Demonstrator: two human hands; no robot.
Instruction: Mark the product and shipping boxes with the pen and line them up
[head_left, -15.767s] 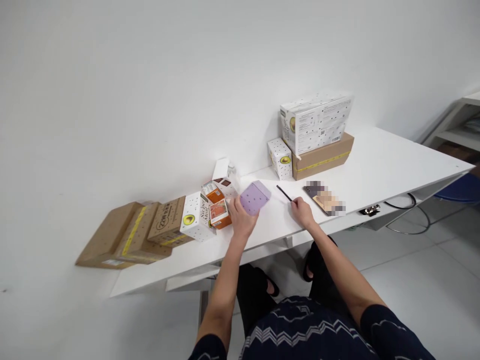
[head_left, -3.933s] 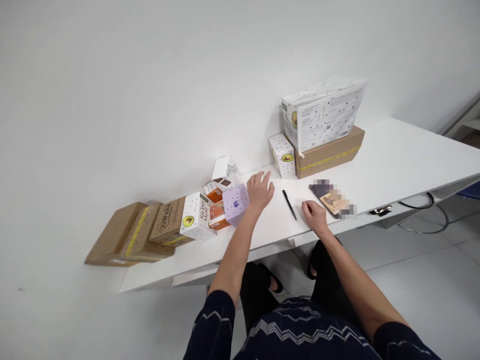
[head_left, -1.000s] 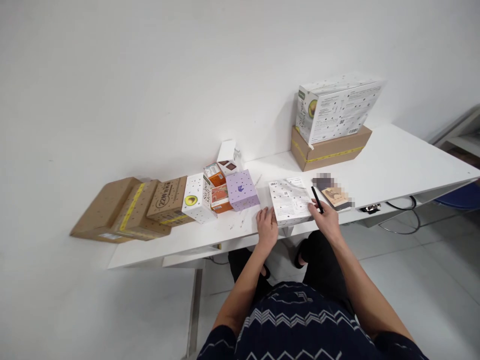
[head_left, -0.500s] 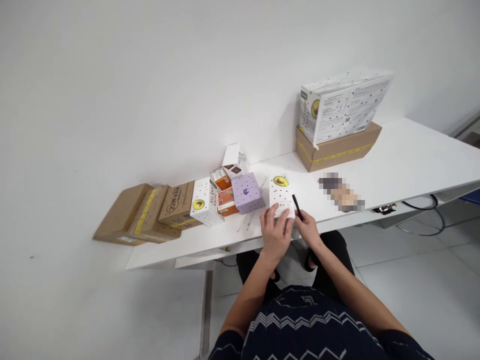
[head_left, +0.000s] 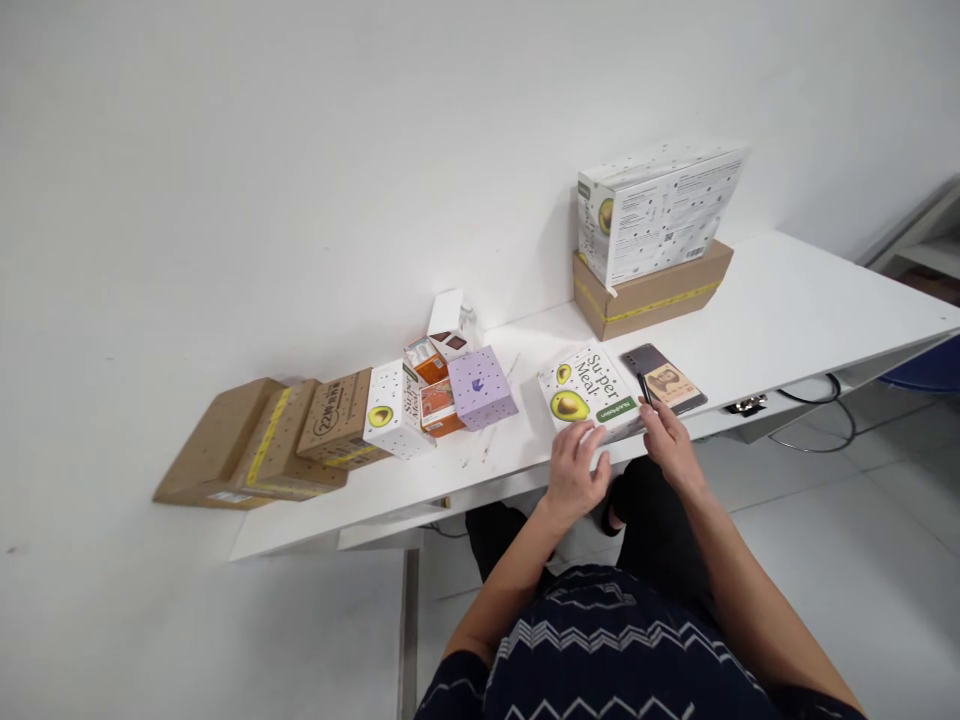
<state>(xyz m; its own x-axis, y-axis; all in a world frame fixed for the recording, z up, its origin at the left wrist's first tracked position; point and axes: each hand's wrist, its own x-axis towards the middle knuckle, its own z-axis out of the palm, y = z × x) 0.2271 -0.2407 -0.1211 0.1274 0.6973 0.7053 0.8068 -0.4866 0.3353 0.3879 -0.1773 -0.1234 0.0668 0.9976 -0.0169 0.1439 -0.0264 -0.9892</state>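
Head view: white avocado box (head_left: 581, 375) flat on worktop (head_left: 810, 310), printed face up, just beyond left hand (head_left: 576, 474) and forward-left of right hand (head_left: 670, 445). Long axis seems to run sideways, roughly along worktop's front edge. Left hand nearer box's middle: grip open, fingers loosely bent at near edge. Right hand at box's right near corner, grip closed on black pen (head_left: 643, 388). Phone (head_left: 669, 382) just right of box; purple box (head_left: 482, 388) apart, to left.
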